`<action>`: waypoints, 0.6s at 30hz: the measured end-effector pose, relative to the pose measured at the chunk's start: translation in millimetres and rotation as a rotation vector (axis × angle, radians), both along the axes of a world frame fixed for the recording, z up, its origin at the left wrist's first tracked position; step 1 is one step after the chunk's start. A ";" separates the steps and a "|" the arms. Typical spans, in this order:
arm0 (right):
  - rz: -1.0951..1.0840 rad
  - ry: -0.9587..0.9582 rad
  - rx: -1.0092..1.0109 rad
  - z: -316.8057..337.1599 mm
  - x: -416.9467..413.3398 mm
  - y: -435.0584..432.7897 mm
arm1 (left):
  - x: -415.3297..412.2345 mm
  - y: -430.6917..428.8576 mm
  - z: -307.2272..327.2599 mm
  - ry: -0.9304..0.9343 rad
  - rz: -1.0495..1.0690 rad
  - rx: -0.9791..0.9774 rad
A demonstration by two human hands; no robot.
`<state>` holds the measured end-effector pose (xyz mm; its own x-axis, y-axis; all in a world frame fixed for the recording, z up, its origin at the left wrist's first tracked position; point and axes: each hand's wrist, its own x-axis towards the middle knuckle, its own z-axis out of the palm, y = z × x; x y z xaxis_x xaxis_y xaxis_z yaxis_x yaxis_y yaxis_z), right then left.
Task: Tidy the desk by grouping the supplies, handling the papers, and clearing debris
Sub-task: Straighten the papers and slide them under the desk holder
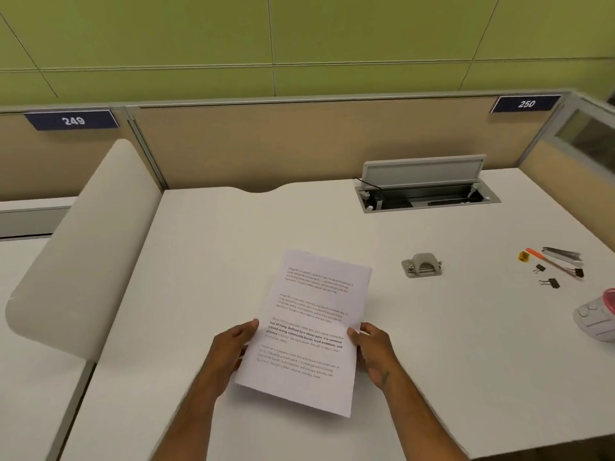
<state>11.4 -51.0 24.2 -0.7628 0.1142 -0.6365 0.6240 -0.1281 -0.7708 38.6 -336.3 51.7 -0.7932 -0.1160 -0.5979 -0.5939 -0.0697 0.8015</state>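
I hold printed white papers [316, 307] above the white desk [233, 261], tilted slightly. My left hand [233, 347] grips the left edge and my right hand [372, 347] grips the right edge. A grey hole punch [422, 265] sits on the desk to the right of the papers. Further right lie grouped supplies: an orange pen [552, 262], a yellow sharpener [523, 256], two loose black binder clips [550, 282], and a strip of staples [562, 253].
A grey-and-pink device [597, 316] lies at the right edge. An open cable hatch [426, 194] sits at the back of the desk. Beige partitions [299, 144] close the back and right. A rounded divider [83, 247] bounds the left side.
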 end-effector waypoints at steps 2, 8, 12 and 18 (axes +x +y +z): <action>-0.051 0.005 -0.026 -0.4 2.0 15.9 | 14.4 10.0 -5.0 -0.038 0.078 0.129; -0.165 0.034 -0.066 -2.2 11.3 60.9 | 59.4 109.3 -14.8 -0.082 0.349 0.574; -0.221 0.038 -0.076 -2.3 18.6 88.9 | 64.0 185.9 -8.5 -0.019 0.366 0.611; -0.254 0.063 -0.125 1.0 32.9 143.1 | 54.6 263.0 -7.7 0.056 0.588 0.505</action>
